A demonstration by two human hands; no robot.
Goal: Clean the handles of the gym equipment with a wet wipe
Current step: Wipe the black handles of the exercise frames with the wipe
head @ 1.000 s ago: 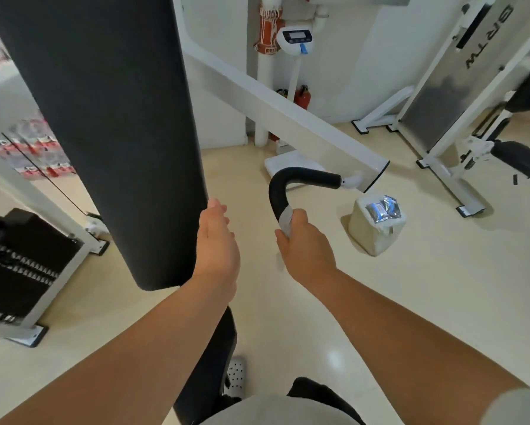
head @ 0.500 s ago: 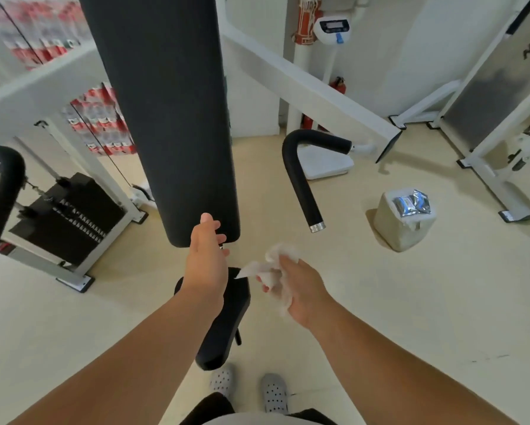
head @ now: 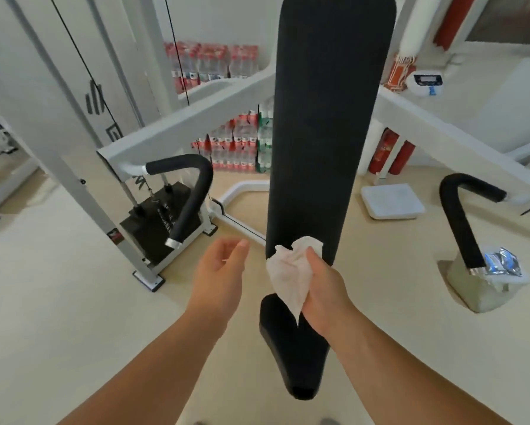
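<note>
The right hand (head: pixel 322 290) grips a crumpled white wet wipe (head: pixel 287 271) in curled fingers, just in front of the lower end of the tall black padded backrest (head: pixel 319 133). The left hand (head: pixel 221 271) hangs left of that backrest, fingers loosely spread and holding nothing. Two curved black foam-covered handles flank the backrest, one to its left (head: pixel 193 191) and one to its right (head: pixel 460 216), both apart from the wipe.

Bright, even indoor light is filling the room. Soft shadows are falling beneath equipment. Wide-angle distortion is bending the edges; motion blur is softening the left hand (head: pixel 220 268).
</note>
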